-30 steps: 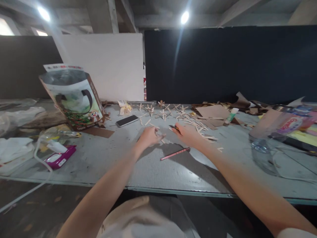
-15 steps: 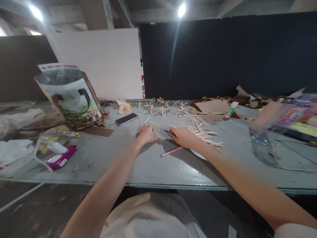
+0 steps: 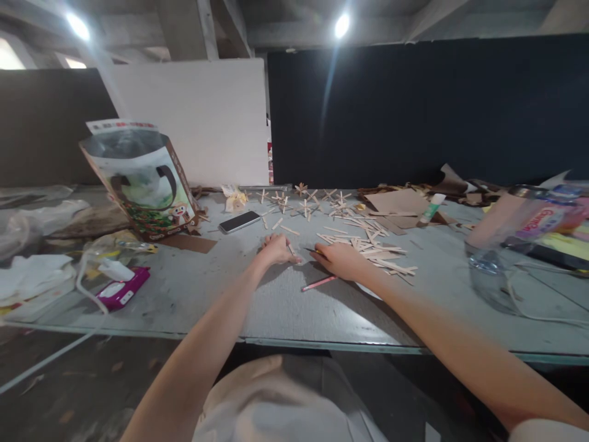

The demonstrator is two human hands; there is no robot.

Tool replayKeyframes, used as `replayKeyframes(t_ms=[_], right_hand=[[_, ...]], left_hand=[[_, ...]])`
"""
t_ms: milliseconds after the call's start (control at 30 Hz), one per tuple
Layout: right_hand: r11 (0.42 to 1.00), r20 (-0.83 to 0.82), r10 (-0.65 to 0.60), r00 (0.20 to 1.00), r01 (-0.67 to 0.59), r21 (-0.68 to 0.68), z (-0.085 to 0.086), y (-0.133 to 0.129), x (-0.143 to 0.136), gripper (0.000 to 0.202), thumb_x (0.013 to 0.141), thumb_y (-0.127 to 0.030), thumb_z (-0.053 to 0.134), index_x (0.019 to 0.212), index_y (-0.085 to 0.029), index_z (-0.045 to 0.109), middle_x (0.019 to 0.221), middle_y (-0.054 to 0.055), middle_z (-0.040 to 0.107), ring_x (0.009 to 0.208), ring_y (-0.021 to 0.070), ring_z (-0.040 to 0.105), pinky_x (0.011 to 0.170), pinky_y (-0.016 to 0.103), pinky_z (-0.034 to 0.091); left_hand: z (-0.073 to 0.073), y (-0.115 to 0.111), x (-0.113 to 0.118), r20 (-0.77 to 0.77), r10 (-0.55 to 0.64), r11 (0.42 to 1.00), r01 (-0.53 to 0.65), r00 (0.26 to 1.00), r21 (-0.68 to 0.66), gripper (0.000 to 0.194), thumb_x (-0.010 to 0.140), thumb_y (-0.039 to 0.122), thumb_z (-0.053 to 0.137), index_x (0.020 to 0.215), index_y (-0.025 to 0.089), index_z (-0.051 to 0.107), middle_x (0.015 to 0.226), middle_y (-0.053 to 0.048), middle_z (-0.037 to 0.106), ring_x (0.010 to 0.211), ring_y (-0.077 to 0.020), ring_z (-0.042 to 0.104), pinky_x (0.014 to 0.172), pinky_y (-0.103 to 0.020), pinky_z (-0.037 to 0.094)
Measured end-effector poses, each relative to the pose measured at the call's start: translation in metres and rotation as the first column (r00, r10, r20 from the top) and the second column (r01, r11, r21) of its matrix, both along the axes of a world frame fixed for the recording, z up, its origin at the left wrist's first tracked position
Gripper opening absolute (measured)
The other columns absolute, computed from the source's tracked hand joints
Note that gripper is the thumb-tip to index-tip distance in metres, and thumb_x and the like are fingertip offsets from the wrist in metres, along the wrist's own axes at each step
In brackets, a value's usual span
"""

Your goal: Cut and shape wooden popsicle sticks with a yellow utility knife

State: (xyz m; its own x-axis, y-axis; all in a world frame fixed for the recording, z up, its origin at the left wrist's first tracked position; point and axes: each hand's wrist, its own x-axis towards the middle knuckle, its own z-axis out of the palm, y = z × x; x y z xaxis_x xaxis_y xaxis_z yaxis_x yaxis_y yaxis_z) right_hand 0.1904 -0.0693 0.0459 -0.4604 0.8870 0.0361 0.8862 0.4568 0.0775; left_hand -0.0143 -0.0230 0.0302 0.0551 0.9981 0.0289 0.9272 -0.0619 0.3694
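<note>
My left hand [image 3: 275, 250] rests low over the grey tabletop, its fingers closed on a short wooden stick [image 3: 291, 249]. A little to the right, my right hand [image 3: 343, 261] is wrapped round what looks like a craft knife [image 3: 313, 250]. The knife's thin dark tip points left toward the stick, and a gap separates the two. Most of the handle is hidden in my fingers. Just below my right hand lies a pink pencil [image 3: 318, 283]. Loose wooden sticks [image 3: 391, 250] are heaped beyond and beside that hand. Farther back stand several crossed-stick pieces [image 3: 306, 207].
A phone [image 3: 240, 222] lies beyond my left hand. On the left are a tall printed bag [image 3: 147, 184] and a purple device [image 3: 124, 288] with a white cable. Cardboard pieces [image 3: 396, 201], a glue stick [image 3: 432, 209] and a clear bottle [image 3: 488, 276] are at the right.
The whole view has shifted slightly, so the scene sits a little farther right. Both hands keep nearly the same pose and hold the same things.
</note>
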Motion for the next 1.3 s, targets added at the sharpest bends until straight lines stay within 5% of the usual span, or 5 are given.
replayKeyframes(t_ms=[400,767,1000,1133,1300], right_hand=[[0.999,-0.001,0.027,1.000,-0.027,0.017,-0.003,0.001,0.001,0.044,0.113,-0.044,0.033,0.116,-0.020,0.069,0.101,0.014,0.080,0.094,0.0282,0.077,0.071,0.030,0.043],[0.999,-0.003,0.047,0.999,-0.047,0.027,-0.005,0.002,0.001,0.044,0.113,-0.045,0.033,0.113,-0.020,0.070,0.100,0.014,0.081,0.093,0.0294,0.077,0.070,0.031,0.042],[0.999,-0.024,0.040,0.999,-0.040,0.024,-0.002,0.001,0.001,0.046,0.113,-0.046,0.032,0.115,-0.020,0.070,0.101,0.015,0.080,0.097,0.0294,0.077,0.074,0.031,0.045],[0.999,-0.025,0.048,0.999,-0.048,0.024,-0.004,0.002,0.001,0.045,0.113,-0.045,0.033,0.114,-0.020,0.070,0.101,0.015,0.080,0.096,0.0301,0.077,0.074,0.032,0.046],[0.999,-0.031,0.049,0.998,-0.048,0.026,-0.005,0.003,0.001,0.046,0.113,-0.045,0.033,0.114,-0.020,0.071,0.100,0.015,0.080,0.094,0.0300,0.077,0.074,0.032,0.046]], left_hand=[[0.007,-0.005,-0.002,-0.018,0.063,0.998,-0.062,0.998,0.007,0.060,0.062,0.041,0.093,0.113,0.026,0.065,0.145,-0.012,0.058,0.139,-0.0362,0.051,0.103,-0.041,0.048],[0.000,0.000,-0.005,0.013,-0.046,0.999,0.045,0.999,0.028,0.044,0.076,0.041,0.087,0.113,0.024,0.071,0.133,-0.011,0.071,0.133,-0.0351,0.058,0.107,-0.044,0.046],[0.002,-0.004,-0.005,-0.069,0.043,0.980,-0.029,0.997,0.196,0.068,0.079,0.067,0.077,0.125,0.017,0.069,0.145,-0.022,0.061,0.142,-0.0418,0.051,0.114,-0.045,0.040],[0.006,-0.009,-0.005,-0.174,-0.043,0.991,0.064,0.984,0.117,0.081,0.069,0.072,0.081,0.126,0.016,0.069,0.151,-0.023,0.056,0.146,-0.0450,0.044,0.118,-0.049,0.036],[0.011,-0.011,-0.002,-0.203,-0.066,0.998,0.069,0.977,0.005,0.073,0.070,0.064,0.084,0.125,0.019,0.067,0.149,-0.020,0.058,0.145,-0.0398,0.047,0.114,-0.044,0.041]])
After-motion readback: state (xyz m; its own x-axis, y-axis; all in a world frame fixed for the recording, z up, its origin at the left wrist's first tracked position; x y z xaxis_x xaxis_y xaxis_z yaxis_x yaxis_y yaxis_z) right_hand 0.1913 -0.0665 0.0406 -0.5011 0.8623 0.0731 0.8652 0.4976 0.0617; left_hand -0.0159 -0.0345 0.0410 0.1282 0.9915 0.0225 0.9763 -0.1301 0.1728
